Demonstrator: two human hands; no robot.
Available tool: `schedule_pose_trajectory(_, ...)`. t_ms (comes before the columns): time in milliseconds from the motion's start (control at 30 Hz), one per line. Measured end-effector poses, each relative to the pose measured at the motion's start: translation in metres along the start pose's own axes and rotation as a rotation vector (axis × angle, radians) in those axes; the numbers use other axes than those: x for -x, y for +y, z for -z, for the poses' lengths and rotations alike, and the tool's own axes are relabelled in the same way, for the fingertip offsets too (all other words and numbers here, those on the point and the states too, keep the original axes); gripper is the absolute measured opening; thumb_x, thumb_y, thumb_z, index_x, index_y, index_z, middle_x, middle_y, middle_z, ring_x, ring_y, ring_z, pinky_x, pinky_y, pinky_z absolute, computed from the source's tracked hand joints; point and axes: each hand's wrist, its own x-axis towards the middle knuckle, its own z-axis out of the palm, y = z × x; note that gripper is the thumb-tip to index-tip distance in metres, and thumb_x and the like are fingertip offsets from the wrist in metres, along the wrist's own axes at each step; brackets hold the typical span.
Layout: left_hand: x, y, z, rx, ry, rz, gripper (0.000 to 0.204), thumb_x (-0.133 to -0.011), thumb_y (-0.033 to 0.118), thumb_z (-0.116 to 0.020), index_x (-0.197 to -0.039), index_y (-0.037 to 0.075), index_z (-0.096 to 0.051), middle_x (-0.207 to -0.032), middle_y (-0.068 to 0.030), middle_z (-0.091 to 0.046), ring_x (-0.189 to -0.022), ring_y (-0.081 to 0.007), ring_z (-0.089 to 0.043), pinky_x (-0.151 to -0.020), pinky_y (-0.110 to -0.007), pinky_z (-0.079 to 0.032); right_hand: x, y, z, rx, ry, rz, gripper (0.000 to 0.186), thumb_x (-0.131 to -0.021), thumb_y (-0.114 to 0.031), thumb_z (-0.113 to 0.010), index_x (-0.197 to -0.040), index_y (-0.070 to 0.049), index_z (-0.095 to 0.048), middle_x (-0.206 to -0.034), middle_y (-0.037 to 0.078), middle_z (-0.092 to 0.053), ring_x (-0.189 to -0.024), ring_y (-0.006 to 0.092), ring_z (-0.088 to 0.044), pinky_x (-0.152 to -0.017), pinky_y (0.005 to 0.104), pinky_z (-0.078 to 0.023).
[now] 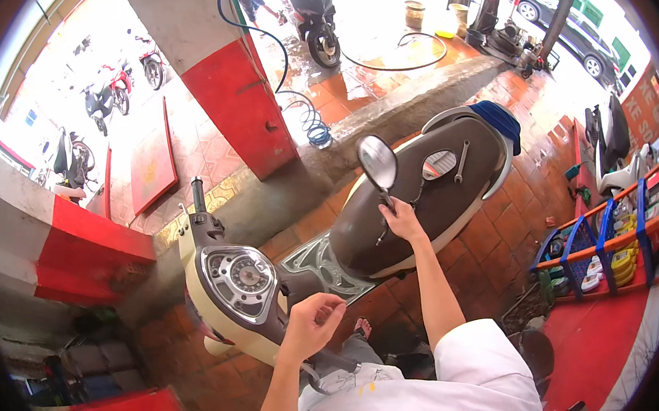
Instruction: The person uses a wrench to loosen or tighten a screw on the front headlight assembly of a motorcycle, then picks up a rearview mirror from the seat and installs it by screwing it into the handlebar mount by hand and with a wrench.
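Observation:
A cream scooter (194, 291) with a round instrument dial (249, 276) and a long brown seat (369, 229) stands before me. My right hand (401, 220) is closed around the stem of a rear-view mirror (378, 162), held upright above the seat. A second rear-view mirror (439, 164) lies on the seat, its stem partly behind the held one. Beside it rests a metal wrench (462, 161). Near the dial and the handlebar, my left hand (311, 325) hovers with loosely bent fingers and nothing visible in them. The scooter's left handlebar grip (198, 195) points away from me.
A blue cloth (501, 125) covers the seat's tail. A red-and-white pillar (234, 97) and a low concrete ledge (413, 96) stand beyond the scooter. An orange-and-blue rack (606, 243) of bottles is at right. Other motorbikes (315, 23) and a person (254, 1) are farther off.

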Motion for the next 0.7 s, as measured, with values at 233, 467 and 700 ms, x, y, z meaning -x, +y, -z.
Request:
schedule_pose_trajectory(233,0.017,-0.008,0.045,0.349,0.19,0.001,0.017,-0.091,0.008,-0.065,-0.105,-0.001,-0.063,-0.093,-0.0041,-0.065,-0.079,-0.0078,-0.06,-0.069,-0.023,-0.05,0.067,-0.201,0.01,-0.108,-0.235,0.475,0.018,-0.085,-0.009,-0.07,-0.096,0.003,-0.063,-0.061,0.008,-0.051,-0.054,0.012,-0.042,-0.052,0.0281,-0.04)
schedule_pose_trajectory(467,0.051,-0.019,0.107,0.377,-0.036,-0.119,0.033,-0.091,0.012,-0.067,-0.119,-0.002,-0.059,-0.122,-0.009,-0.059,-0.106,-0.0156,-0.058,-0.089,-0.03,-0.048,0.155,-0.283,-0.04,-0.107,-0.57,0.495,0.021,-0.083,-0.008,-0.071,-0.101,0.001,-0.064,-0.062,0.011,-0.045,-0.056,0.0131,-0.039,-0.054,0.0295,-0.038)
schedule_pose_trajectory(700,0.095,-0.028,0.17,0.324,-0.261,-0.455,0.035,-0.096,0.006,-0.057,-0.13,-0.002,-0.051,-0.133,-0.0098,-0.053,-0.119,-0.0177,-0.051,-0.101,-0.033,-0.042,0.256,-0.337,-0.104,-0.049,-0.317,0.402,0.027,-0.083,-0.008,-0.073,-0.107,0.0,-0.066,-0.066,0.007,-0.05,-0.06,0.0076,-0.04,-0.053,0.0272,-0.039)
